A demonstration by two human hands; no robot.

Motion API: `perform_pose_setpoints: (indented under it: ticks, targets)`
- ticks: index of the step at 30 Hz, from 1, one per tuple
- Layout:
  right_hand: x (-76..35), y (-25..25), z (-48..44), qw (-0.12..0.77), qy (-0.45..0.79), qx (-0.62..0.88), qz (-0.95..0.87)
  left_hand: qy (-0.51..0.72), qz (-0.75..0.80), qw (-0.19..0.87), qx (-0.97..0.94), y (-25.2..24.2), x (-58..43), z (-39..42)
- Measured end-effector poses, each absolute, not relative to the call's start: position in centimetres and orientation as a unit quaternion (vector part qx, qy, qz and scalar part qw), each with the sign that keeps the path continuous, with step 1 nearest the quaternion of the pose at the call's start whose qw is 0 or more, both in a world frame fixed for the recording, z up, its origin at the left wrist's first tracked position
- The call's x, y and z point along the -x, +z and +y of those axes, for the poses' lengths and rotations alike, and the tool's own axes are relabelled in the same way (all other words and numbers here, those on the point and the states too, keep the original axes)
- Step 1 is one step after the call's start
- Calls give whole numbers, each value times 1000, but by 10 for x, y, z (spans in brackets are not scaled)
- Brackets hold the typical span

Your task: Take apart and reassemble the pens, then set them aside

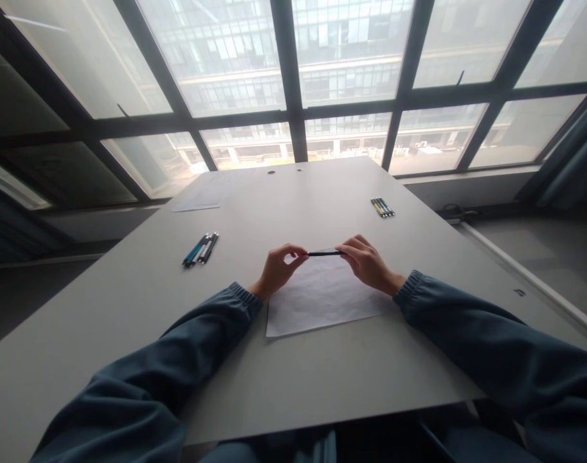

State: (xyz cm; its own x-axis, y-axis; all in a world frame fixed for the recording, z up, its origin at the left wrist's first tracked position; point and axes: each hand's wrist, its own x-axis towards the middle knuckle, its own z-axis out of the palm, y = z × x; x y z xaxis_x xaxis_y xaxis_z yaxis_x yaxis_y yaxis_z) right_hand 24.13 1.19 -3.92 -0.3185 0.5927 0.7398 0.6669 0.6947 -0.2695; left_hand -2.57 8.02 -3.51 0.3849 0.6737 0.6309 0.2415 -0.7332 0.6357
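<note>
A slim black pen [324, 253] is held level between my two hands, above the far part of a white sheet of paper [322, 299]. My left hand [282, 267] pinches its left end between thumb and fingertips. At the other end, the fingers of my right hand [365, 262] are closed on the pen. Both hands hover over the paper's upper edge, and the fingers hide the pen's tips. Whether it has a cap or a click button, I cannot tell.
To the left lies a bunch of several pens [200, 250], blue, white and black. Several more pens [382, 207] lie in a row at the far right. Faintly marked papers [201, 196] rest at the back left of the white table [129, 302]. Windows [235, 71] stand beyond.
</note>
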Motion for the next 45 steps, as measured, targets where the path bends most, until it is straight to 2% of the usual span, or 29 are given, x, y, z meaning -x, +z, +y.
perform_pose_setpoints:
  ticks: [8, 21, 40, 45]
  targets:
    - [-241, -37, 10, 433, -61, 375, -817, 473, 266, 355, -762, -33, 24, 80]
    - [-242, -37, 9, 414, -52, 375, -828, 465, 268, 230, -812, -33, 28, 76]
    - [-243, -40, 12, 388, -42, 396, -831, 462, 261, 227, -817, -34, 22, 80]
    - [-244, -42, 13, 389, -45, 402, -828, 452, 315, 201, -810, -36, 25, 84]
